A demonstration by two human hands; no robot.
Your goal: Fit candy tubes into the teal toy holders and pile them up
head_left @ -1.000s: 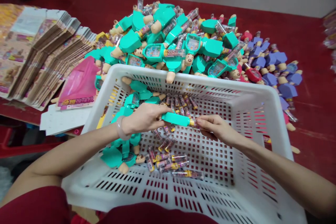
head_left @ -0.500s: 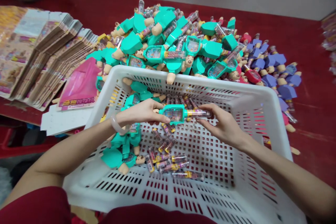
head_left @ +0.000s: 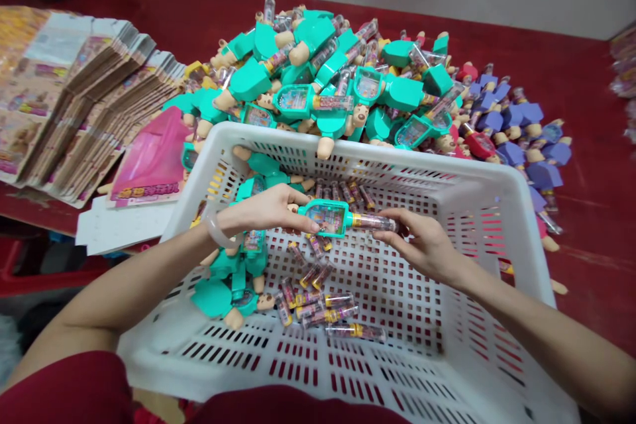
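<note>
Over the white basket (head_left: 477,172), my left hand (head_left: 273,209) grips the head end of a teal toy case (head_left: 325,218) with a see-through window. A clear candy tube (head_left: 370,222) with a yellow collar sticks out of the case's right end. The fingers of my right hand (head_left: 422,238) close round the tube's far tip. Below, loose tubes (head_left: 328,315) with yellow caps lie on the basket floor. Several teal toy cases (head_left: 213,298) are heaped along the basket's left side, partly behind my left wrist.
Behind the basket rises a pile of teal toys with tubes (head_left: 308,40), with purple toys (head_left: 541,172) at its right. Folded printed cards (head_left: 99,99) and a pink pouch (head_left: 149,159) lie left on the red table (head_left: 591,265).
The case and tube have tilted slightly, with the tube end a little lower. Both hands keep their hold and have barely shifted.
</note>
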